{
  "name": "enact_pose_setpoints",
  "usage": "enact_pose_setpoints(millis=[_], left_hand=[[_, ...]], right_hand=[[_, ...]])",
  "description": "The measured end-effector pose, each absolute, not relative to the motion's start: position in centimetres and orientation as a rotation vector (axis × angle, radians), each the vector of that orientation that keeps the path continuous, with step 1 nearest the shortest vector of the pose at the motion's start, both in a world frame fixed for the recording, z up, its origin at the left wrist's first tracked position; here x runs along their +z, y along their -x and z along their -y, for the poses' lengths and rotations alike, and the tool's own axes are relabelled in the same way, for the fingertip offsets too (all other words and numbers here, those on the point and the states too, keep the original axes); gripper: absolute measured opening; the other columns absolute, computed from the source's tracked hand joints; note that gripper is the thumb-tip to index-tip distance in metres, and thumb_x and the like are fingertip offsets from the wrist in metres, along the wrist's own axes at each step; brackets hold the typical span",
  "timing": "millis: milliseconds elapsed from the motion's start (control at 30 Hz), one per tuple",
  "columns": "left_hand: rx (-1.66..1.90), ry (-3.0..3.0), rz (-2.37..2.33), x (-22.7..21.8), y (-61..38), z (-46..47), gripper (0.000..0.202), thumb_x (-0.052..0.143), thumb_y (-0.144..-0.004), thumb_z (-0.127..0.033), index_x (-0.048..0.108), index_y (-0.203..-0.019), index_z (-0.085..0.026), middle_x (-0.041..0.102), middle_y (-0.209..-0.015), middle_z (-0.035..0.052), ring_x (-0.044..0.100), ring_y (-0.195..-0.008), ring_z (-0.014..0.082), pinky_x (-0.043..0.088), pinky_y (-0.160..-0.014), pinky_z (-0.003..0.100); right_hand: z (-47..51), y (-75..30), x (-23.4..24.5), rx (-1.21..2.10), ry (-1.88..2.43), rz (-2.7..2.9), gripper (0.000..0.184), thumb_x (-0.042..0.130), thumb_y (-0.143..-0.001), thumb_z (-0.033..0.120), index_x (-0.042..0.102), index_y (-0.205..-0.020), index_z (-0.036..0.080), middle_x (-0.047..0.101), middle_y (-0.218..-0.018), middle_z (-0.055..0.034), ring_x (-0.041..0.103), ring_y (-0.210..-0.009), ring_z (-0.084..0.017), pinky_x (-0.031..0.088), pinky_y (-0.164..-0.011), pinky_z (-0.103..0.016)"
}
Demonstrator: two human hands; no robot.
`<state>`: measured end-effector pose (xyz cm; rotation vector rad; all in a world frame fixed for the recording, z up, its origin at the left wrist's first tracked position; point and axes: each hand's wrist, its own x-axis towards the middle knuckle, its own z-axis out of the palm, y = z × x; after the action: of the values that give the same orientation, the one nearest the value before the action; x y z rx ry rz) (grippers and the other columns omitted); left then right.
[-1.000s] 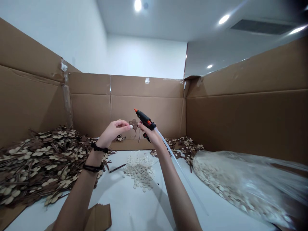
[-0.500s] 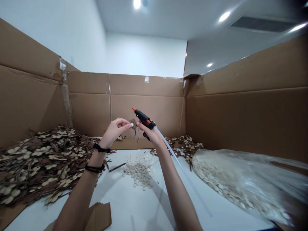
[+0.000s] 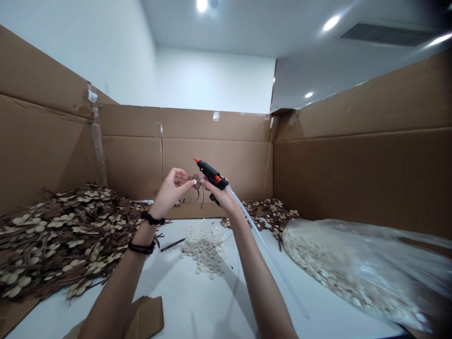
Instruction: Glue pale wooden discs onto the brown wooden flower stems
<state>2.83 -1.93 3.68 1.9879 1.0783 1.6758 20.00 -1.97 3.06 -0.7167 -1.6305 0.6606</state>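
Note:
My right hand [image 3: 223, 193] is wrapped round a black glue gun [image 3: 212, 175], its orange nozzle pointing up and left. A long clear glue stick [image 3: 263, 245] trails from the gun's back end. Thumb and finger of that same hand also pinch a brown flower cutout [image 3: 196, 178] with thin strips hanging down. My left hand [image 3: 173, 184], its fingers curled, has its thumb tip at a small white disc [image 3: 194, 181] against the flower's middle. Below the hands, a loose heap of white discs [image 3: 206, 252] lies on the white table [image 3: 183, 301].
Brown and cream flower cutouts [image 3: 70, 240] are piled high at left; a smaller pile [image 3: 270, 214] lies at back right. A clear plastic bag of discs [image 3: 325, 254] rests at right. Cardboard walls [image 3: 215, 160] enclose the table. A cardboard piece [image 3: 146, 318] is at the front.
My left index finger has lifted and drawn back from the thumb, while the thumb stays at the white disc. The glue gun and my right hand have hardly moved.

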Motion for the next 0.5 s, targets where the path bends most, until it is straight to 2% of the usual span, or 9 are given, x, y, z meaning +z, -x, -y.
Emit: enact_pose_setpoints(millis=[133, 300, 500], left_hand=[[1.531, -1.965, -1.051, 3.9, -2.8, 2.1, 0.043, 0.064, -0.075, -0.04, 0.057, -0.111, -0.017, 0.064, -0.107, 0.0091, 0.058, -0.094, 0.0195, 0.042, -0.083, 0.032], [1.363, -1.999, -0.946, 4.2, -2.9, 2.9, 0.033, 0.06, -0.078, -0.045, 0.066, -0.09, -0.015, 0.07, -0.1, 0.009, 0.061, -0.097, 0.0226, 0.043, -0.088, 0.032], [1.387, -2.031, -0.986, 4.3, -3.1, 3.1, 0.032, 0.057, -0.079, -0.044, 0.065, -0.088, -0.013, 0.071, -0.098, 0.0091, 0.062, -0.094, 0.0219, 0.044, -0.086, 0.031]], right_hand=[[2.1, -19.8, 3.1, 0.659, 0.733, 1.615, 0.031, 0.062, -0.072, 0.05, 0.062, -0.081, 0.02, 0.051, -0.069, 0.0002, 0.042, -0.06, -0.012, 0.032, -0.054, -0.025], [2.0, -19.9, 3.1, 0.675, 0.741, 1.62, 0.033, 0.061, -0.072, 0.051, 0.062, -0.081, 0.019, 0.053, -0.07, -0.0009, 0.044, -0.061, -0.012, 0.033, -0.054, -0.025], [2.1, -19.9, 3.0, 0.662, 0.714, 1.644, 0.036, 0.06, -0.073, 0.052, 0.061, -0.086, 0.018, 0.054, -0.073, -0.0011, 0.046, -0.064, -0.012, 0.034, -0.055, -0.024]])
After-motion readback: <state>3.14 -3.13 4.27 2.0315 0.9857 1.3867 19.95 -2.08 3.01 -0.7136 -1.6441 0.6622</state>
